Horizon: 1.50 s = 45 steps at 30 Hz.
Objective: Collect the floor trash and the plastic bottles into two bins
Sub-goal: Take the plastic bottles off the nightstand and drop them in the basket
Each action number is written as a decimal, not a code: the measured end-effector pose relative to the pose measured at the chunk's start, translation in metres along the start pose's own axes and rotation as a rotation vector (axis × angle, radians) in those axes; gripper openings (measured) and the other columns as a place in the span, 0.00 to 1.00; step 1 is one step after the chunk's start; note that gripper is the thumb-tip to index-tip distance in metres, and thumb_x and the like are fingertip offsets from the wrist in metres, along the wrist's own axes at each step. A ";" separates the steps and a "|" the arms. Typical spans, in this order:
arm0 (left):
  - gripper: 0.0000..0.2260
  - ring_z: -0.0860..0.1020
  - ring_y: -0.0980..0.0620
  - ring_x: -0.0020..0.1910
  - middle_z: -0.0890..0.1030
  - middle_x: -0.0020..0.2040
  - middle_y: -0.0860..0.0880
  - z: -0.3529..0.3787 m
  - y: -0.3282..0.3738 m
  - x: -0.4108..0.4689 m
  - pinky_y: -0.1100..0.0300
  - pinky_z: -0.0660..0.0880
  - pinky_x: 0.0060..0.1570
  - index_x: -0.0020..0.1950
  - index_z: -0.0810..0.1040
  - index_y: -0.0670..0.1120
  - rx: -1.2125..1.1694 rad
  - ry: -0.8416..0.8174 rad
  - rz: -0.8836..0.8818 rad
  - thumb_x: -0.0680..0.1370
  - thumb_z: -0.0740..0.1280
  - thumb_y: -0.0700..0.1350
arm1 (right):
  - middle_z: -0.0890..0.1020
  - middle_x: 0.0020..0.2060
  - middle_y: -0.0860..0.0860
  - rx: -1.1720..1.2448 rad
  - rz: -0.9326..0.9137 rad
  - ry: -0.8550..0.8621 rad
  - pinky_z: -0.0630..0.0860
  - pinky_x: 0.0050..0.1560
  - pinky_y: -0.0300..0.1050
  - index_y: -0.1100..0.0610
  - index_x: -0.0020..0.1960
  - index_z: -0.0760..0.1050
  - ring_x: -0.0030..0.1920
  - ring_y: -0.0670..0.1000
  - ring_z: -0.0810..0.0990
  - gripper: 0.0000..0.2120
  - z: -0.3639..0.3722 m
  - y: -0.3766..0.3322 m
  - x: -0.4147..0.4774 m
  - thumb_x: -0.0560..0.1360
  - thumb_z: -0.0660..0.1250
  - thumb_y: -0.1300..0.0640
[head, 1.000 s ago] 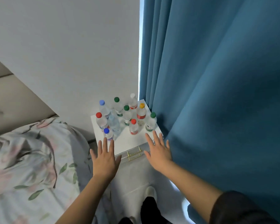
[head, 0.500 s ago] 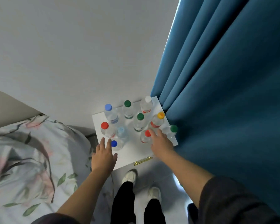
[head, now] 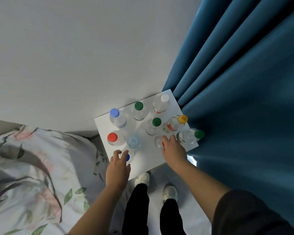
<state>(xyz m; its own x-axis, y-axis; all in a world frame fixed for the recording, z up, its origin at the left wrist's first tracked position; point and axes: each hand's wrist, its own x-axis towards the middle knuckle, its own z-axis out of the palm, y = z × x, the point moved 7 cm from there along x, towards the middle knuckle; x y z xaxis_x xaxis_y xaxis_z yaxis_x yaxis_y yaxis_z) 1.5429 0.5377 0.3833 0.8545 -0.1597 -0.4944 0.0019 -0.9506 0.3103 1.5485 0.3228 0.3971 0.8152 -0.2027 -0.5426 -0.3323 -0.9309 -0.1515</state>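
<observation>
On small white table [head: 143, 160] by wall, plastic bottles [head: 139, 111] standing close together. Left hand [head: 117, 168] curling around blue-cap bottle [head: 128, 156], right hand [head: 173, 150] closing on red-cap bottle [head: 159, 142]; full grip hard to tell. Nearest ones being picked first, easy reach. No bins showing.

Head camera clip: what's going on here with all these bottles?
A person stands at a small white bedside table crowded with upright plastic bottles, wedged between a bed with a floral cover and a blue curtain. The left hand is closing over the dark-blue-capped bottle at the near edge; the right hand is on a red-capped bottle beside the green-capped one. Neither bottle looks lifted yet. No bins are in view.
</observation>
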 end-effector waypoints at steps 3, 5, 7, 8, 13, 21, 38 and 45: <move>0.14 0.76 0.42 0.46 0.73 0.55 0.43 0.005 -0.003 0.004 0.54 0.74 0.37 0.57 0.76 0.42 -0.063 -0.005 -0.001 0.72 0.70 0.36 | 0.73 0.54 0.57 -0.020 -0.031 0.029 0.75 0.44 0.45 0.54 0.65 0.64 0.48 0.56 0.78 0.12 -0.001 -0.003 0.001 0.82 0.55 0.55; 0.13 0.75 0.42 0.41 0.73 0.51 0.43 0.005 -0.002 0.005 0.55 0.71 0.34 0.54 0.77 0.40 -0.081 -0.022 0.014 0.71 0.69 0.34 | 0.74 0.54 0.57 -0.026 -0.046 0.032 0.73 0.42 0.43 0.55 0.65 0.64 0.48 0.56 0.78 0.13 -0.003 -0.004 -0.003 0.81 0.55 0.54; 0.13 0.75 0.43 0.40 0.73 0.51 0.44 0.002 0.003 0.003 0.55 0.72 0.35 0.54 0.76 0.41 -0.082 -0.042 0.039 0.71 0.69 0.36 | 0.74 0.54 0.56 -0.014 -0.049 0.043 0.72 0.42 0.42 0.55 0.65 0.64 0.48 0.55 0.78 0.13 -0.009 -0.005 -0.011 0.81 0.56 0.53; 0.13 0.75 0.43 0.40 0.73 0.52 0.45 -0.001 0.007 0.001 0.56 0.72 0.36 0.55 0.75 0.42 -0.083 -0.050 0.056 0.71 0.69 0.37 | 0.74 0.54 0.56 -0.004 -0.047 0.050 0.71 0.41 0.42 0.55 0.64 0.64 0.48 0.55 0.78 0.13 -0.013 -0.005 -0.017 0.81 0.56 0.53; 0.14 0.76 0.49 0.44 0.74 0.55 0.49 -0.032 0.052 -0.022 0.61 0.73 0.42 0.57 0.73 0.46 -0.044 -0.099 0.219 0.74 0.70 0.46 | 0.76 0.54 0.55 0.082 0.019 0.115 0.75 0.46 0.47 0.53 0.61 0.65 0.50 0.56 0.79 0.13 -0.046 0.002 -0.058 0.79 0.59 0.50; 0.15 0.76 0.53 0.46 0.75 0.56 0.53 -0.087 0.156 -0.074 0.64 0.74 0.43 0.58 0.73 0.51 0.083 -0.062 0.524 0.73 0.70 0.50 | 0.77 0.54 0.51 0.187 0.153 0.271 0.73 0.47 0.48 0.52 0.58 0.67 0.51 0.57 0.79 0.13 -0.099 0.043 -0.155 0.77 0.61 0.47; 0.14 0.78 0.48 0.47 0.76 0.53 0.51 0.002 0.346 -0.290 0.59 0.73 0.48 0.55 0.74 0.49 0.385 -0.102 1.087 0.72 0.67 0.51 | 0.78 0.54 0.49 0.313 0.613 0.533 0.72 0.47 0.44 0.51 0.60 0.67 0.51 0.54 0.80 0.16 -0.041 0.215 -0.424 0.76 0.60 0.44; 0.13 0.78 0.48 0.50 0.75 0.53 0.52 0.080 0.381 -0.428 0.59 0.69 0.46 0.55 0.73 0.50 0.491 -0.156 1.280 0.72 0.66 0.51 | 0.80 0.51 0.51 0.399 0.779 0.567 0.72 0.45 0.44 0.53 0.57 0.68 0.50 0.56 0.80 0.15 0.027 0.266 -0.560 0.75 0.61 0.46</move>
<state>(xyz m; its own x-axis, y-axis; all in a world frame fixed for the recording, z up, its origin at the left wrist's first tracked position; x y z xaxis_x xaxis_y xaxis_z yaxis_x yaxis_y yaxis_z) 1.1364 0.2222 0.6479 0.0546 -0.9823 -0.1791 -0.9432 -0.1096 0.3136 0.9906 0.1968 0.6383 0.3770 -0.9131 -0.1552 -0.9104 -0.3344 -0.2438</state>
